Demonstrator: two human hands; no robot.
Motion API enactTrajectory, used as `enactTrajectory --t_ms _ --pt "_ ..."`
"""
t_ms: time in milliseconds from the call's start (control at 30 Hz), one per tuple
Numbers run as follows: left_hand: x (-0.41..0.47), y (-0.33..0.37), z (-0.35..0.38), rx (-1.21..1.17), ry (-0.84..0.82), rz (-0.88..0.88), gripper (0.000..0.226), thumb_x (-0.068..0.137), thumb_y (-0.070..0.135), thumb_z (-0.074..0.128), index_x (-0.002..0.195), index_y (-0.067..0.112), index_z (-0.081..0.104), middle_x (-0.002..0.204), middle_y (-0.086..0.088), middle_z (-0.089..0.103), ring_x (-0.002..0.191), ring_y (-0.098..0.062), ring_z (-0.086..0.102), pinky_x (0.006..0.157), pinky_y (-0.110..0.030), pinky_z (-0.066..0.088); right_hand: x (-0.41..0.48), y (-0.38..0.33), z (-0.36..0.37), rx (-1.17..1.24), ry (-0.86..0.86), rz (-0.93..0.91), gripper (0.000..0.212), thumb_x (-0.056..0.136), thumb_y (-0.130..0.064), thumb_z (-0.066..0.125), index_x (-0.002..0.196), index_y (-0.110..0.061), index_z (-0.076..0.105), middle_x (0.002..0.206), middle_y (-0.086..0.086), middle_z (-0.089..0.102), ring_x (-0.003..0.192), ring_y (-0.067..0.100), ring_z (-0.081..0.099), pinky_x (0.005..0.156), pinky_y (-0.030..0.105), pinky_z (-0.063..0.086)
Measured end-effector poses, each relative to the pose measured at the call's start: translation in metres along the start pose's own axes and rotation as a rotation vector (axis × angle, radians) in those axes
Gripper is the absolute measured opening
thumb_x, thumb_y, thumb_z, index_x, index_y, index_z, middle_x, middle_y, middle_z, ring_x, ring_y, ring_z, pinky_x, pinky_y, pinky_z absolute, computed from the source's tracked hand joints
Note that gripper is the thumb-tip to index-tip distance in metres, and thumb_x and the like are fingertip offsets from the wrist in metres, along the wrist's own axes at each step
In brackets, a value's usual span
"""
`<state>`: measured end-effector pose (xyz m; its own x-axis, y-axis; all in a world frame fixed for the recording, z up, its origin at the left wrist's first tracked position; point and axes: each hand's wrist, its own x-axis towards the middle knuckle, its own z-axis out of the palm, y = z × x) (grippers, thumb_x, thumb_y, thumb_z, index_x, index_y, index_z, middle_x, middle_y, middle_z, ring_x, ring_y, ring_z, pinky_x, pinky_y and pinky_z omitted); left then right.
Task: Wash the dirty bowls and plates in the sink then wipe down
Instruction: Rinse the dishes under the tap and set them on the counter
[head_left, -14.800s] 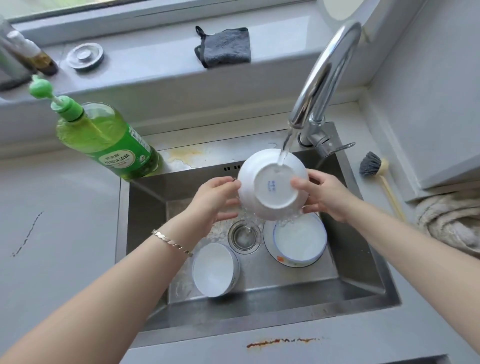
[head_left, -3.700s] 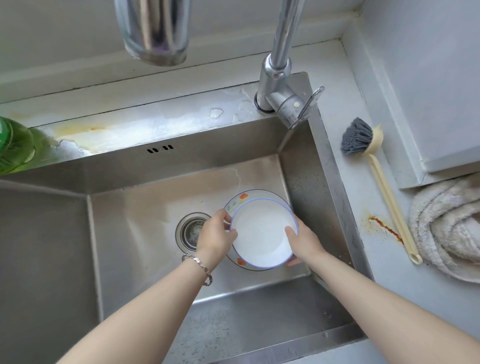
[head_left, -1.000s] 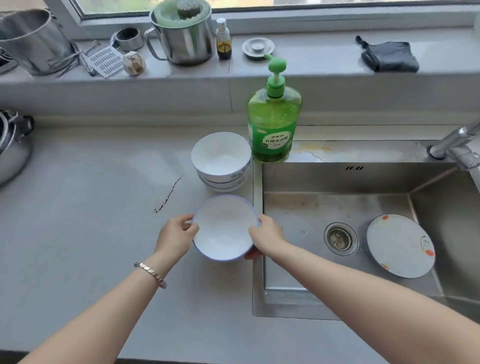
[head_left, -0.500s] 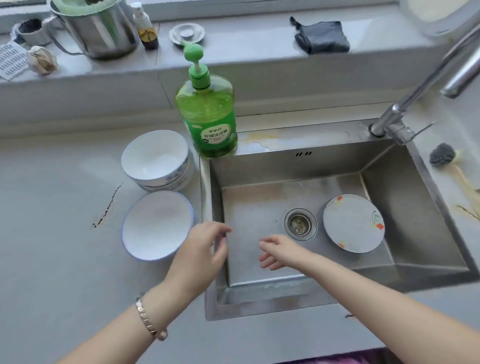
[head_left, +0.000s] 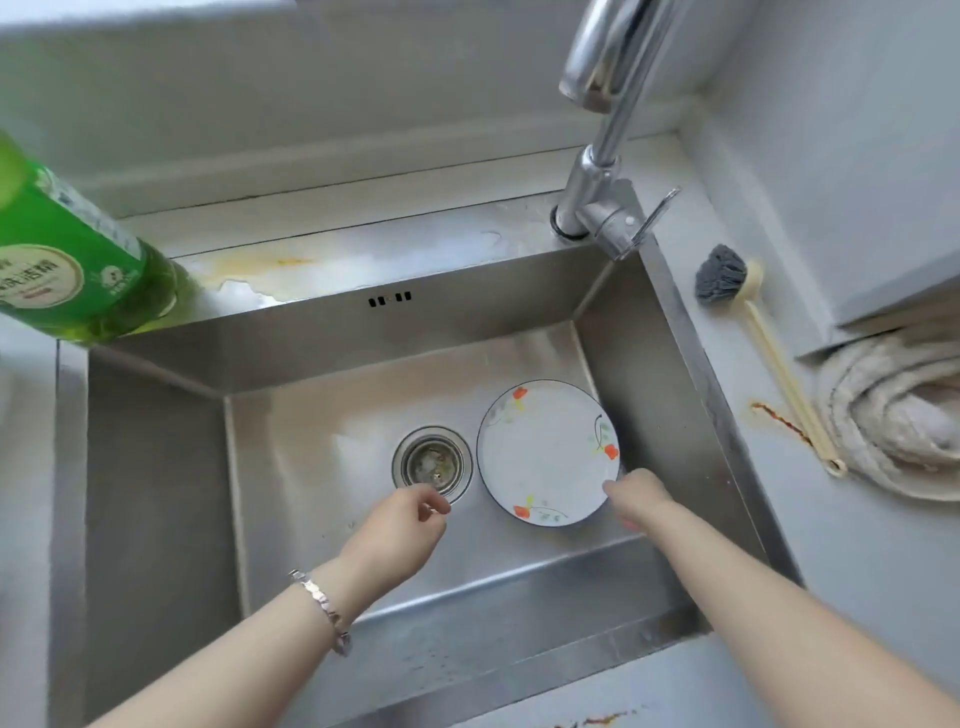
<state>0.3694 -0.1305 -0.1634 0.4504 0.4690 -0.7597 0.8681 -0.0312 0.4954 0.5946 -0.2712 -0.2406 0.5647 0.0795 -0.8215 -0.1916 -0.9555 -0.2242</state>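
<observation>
A white plate (head_left: 545, 452) with orange flowers and a dark rim lies on the floor of the steel sink (head_left: 156, 467), right of the drain (head_left: 434, 464). My right hand (head_left: 636, 496) pinches the plate's lower right rim, thumb on top and fingers hidden under the edge. Over the sink floor just below the drain, my left hand (head_left: 400, 530) hangs with loosely curled fingers and holds nothing. It does not touch the plate. No water runs from the faucet (head_left: 597, 208). No bowls are in view.
A green dish soap bottle (head_left: 67, 270) stands at the sink's back left corner. On the counter to the right lie a long-handled dish brush (head_left: 769, 353) and a crumpled towel (head_left: 893, 410). The faucet spout arches over the sink's back right.
The bowl was set on the counter left of the sink and let go. Both hands moved into the sink, and my right hand has taken the plate's rim.
</observation>
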Motion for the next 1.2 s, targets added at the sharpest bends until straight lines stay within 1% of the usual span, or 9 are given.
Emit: enactTrajectory --t_ms 67,167,333,500,667,800,967,1067,1200 --pt "0.015 0.006 0.01 -0.021 0.019 -0.019 0.015 0.091 0.014 0.047 0.087 0.027 0.054 0.078 0.001 0.062 0.071 -0.021 0.06 0.055 -0.02 0.042 0.025 -0.007 0.004 0.015 -0.021 0.034 0.013 0.089 -0.01 0.047 0.093 -0.001 0.057 0.09 0.012 0.059 0.085 0.03 0.056 0.067 0.027 0.041" --pt "0.027 0.009 0.018 -0.101 0.056 -0.066 0.017 0.09 0.011 0.047 0.087 0.025 0.056 0.087 -0.006 0.066 0.07 -0.019 0.057 0.051 -0.017 0.038 0.057 -0.01 0.017 0.139 -0.031 0.074 0.039 0.09 -0.009 0.049 0.128 0.001 0.045 0.125 0.017 0.054 0.107 0.033 0.054 0.086 0.034 0.043" --pt "0.021 0.002 0.023 -0.194 0.092 -0.171 0.02 0.089 0.008 0.048 0.084 0.026 0.057 0.089 -0.006 0.069 0.087 -0.026 0.066 0.067 -0.025 0.045 0.07 0.002 0.016 0.155 0.038 0.099 0.024 0.086 0.0 0.046 0.104 0.002 0.061 0.106 0.019 0.064 0.096 0.038 0.061 0.082 0.047 0.054" --pt "0.008 0.0 0.019 -0.27 0.118 -0.227 0.024 0.089 0.005 0.047 0.081 0.025 0.057 0.088 -0.004 0.068 0.081 -0.016 0.064 0.068 -0.027 0.044 0.04 -0.007 0.003 0.028 0.072 -0.113 0.019 0.085 -0.004 0.049 0.093 0.001 0.065 0.097 0.016 0.068 0.09 0.037 0.063 0.082 0.047 0.054" --pt "0.001 0.008 0.01 -0.31 0.138 -0.224 0.022 0.089 0.004 0.046 0.083 0.022 0.057 0.086 -0.003 0.067 0.077 -0.015 0.062 0.068 -0.026 0.044 0.001 -0.032 -0.015 -0.023 0.094 -0.387 0.01 0.077 -0.005 0.055 0.069 -0.002 0.061 0.067 0.011 0.064 0.068 0.034 0.061 0.065 0.042 0.056" --pt "0.003 0.015 0.006 -0.364 0.137 -0.243 0.02 0.089 0.002 0.046 0.083 0.018 0.056 0.085 -0.004 0.065 0.074 -0.015 0.061 0.071 -0.027 0.045 -0.027 -0.05 -0.028 -0.144 0.13 -0.498 0.028 0.076 -0.005 0.055 0.052 -0.012 0.043 0.05 0.003 0.044 0.05 0.022 0.036 0.044 0.028 0.027" --pt "0.016 0.025 0.004 -0.4 0.149 -0.225 0.026 0.09 0.007 0.051 0.115 0.006 0.057 0.093 -0.011 0.065 0.093 -0.026 0.063 0.084 -0.035 0.049 -0.052 -0.051 -0.055 -0.212 0.179 -0.621 0.015 0.074 -0.007 0.057 0.062 0.0 0.056 0.046 0.006 0.043 0.052 0.025 0.032 0.048 0.031 0.024" --pt "0.015 0.039 0.0 -0.494 0.191 -0.21 0.038 0.091 0.013 0.053 0.129 0.009 0.05 0.119 -0.016 0.06 0.098 -0.028 0.06 0.089 -0.036 0.048 -0.078 -0.048 -0.073 -0.178 0.167 -0.731 0.007 0.074 -0.007 0.061 0.075 -0.003 0.067 0.061 0.014 0.064 0.062 0.033 0.054 0.054 0.035 0.038" --pt "-0.004 0.055 -0.011 -0.641 0.174 -0.139 0.014 0.095 0.02 0.05 0.089 0.02 0.063 0.084 -0.006 0.06 0.069 -0.021 0.057 0.066 -0.03 0.048 -0.125 -0.048 -0.081 0.018 0.1 -0.806 0.014 0.077 0.001 0.062 0.084 -0.006 0.072 0.076 0.008 0.072 0.069 0.019 0.065 0.065 0.018 0.047"
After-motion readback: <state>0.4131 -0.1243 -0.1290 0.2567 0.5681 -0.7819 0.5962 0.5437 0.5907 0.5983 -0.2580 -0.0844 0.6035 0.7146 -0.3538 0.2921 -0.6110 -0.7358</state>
